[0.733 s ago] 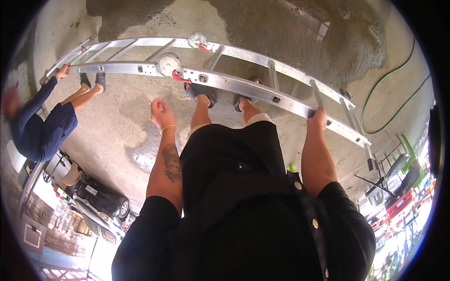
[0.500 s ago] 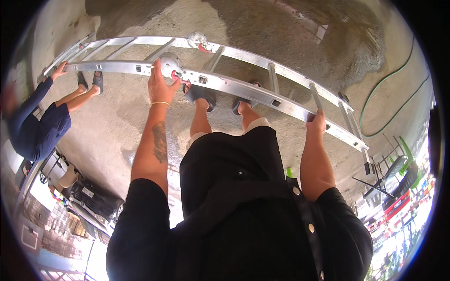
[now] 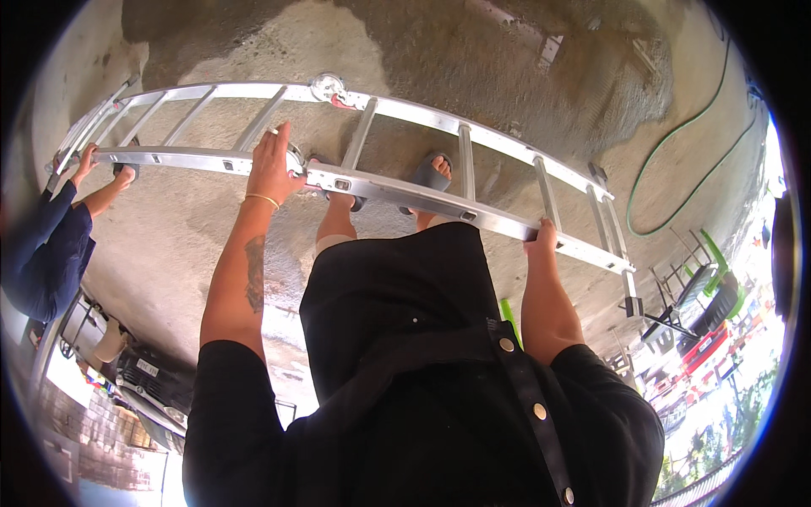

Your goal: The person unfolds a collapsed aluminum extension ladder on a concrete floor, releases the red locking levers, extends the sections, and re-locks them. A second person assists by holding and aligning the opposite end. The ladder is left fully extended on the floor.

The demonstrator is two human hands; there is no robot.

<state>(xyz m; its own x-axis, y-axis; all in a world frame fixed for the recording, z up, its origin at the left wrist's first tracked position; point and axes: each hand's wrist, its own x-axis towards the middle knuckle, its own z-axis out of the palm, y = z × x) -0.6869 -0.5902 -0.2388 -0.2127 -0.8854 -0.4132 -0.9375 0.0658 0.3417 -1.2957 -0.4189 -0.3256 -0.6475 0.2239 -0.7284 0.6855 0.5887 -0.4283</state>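
A long aluminium folding ladder (image 3: 422, 200) stretches across in front of me, its rungs between two rails. My left hand (image 3: 272, 175) is on the near rail beside a round hinge, its thumb towards the hinge and its fingers reaching over the rail. A small white stick shows at those fingertips; I cannot tell what it is. Farther right, my right hand (image 3: 543, 237) is closed round the same rail. The far rail carries a matching round hinge (image 3: 328, 87) with a red part. At the ladder's left end, another person's hand (image 3: 85, 162) grips it.
The other person (image 3: 46, 258), in dark clothes, stands at the left. A green hose (image 3: 673, 135) loops over the partly wet concrete floor (image 3: 507, 76) at right. Stacked chairs (image 3: 705, 291) stand at the lower right, and a black car (image 3: 152, 372) is at the lower left.
The ladder's near rail sits lower in view on the left, with my left hand lower too. My feet have shifted, one stepping forward. The other person appears farther left.
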